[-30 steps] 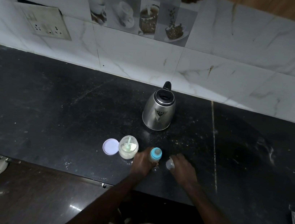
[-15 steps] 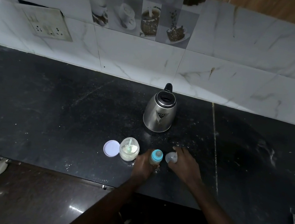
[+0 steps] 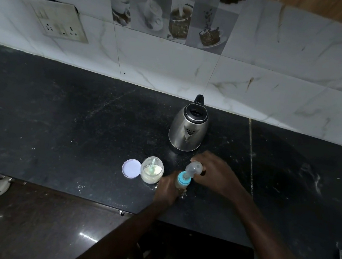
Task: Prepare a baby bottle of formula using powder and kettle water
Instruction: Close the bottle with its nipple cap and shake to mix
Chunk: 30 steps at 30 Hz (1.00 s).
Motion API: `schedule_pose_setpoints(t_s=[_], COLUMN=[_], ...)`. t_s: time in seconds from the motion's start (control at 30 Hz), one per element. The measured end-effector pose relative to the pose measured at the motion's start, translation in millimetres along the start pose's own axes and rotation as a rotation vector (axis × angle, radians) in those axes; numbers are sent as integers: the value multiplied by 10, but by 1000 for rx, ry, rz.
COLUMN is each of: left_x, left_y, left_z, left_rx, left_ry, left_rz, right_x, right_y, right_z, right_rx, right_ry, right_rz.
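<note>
One kettle [image 3: 188,131], bottle [image 3: 183,180], jar [image 3: 152,170], lid [image 3: 131,168], cap [image 3: 193,168]

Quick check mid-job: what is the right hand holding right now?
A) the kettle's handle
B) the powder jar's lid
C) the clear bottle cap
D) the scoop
C: the right hand grips the clear cap right at the blue collar of the bottle, which the left hand holds; the kettle stands untouched behind.

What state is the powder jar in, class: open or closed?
Open. The powder jar has its lid lying on the countertop beside it, and powder shows inside.
</note>
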<state>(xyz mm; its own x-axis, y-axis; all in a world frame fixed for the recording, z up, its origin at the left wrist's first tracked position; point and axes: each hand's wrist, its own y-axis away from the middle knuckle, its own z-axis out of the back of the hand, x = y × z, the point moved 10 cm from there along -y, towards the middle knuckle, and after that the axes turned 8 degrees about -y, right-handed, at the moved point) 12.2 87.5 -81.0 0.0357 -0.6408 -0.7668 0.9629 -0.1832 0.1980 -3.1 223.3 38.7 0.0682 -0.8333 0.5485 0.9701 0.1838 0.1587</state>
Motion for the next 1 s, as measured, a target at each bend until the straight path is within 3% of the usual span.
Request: schedule_pose_setpoints(t_s=[0.2,0.47,0.87,1.0], left_x=[1,-8,18,29], left_y=[-1,15,-10,-18], left_z=[-1,15,-41,-27], left_rx=[-5,-9,3,-12], left_ry=[17,60,114,149], left_rz=[-11,-35,-11,-32], right_x=[131,12,-87,-197], right_y=[-28,-138,-197,-171], right_z=[-363,-596,-749,-870], right_rx=[187,258,233,351], right_ry=[120,188,325,410], right_rz=[25,0,33,-49])
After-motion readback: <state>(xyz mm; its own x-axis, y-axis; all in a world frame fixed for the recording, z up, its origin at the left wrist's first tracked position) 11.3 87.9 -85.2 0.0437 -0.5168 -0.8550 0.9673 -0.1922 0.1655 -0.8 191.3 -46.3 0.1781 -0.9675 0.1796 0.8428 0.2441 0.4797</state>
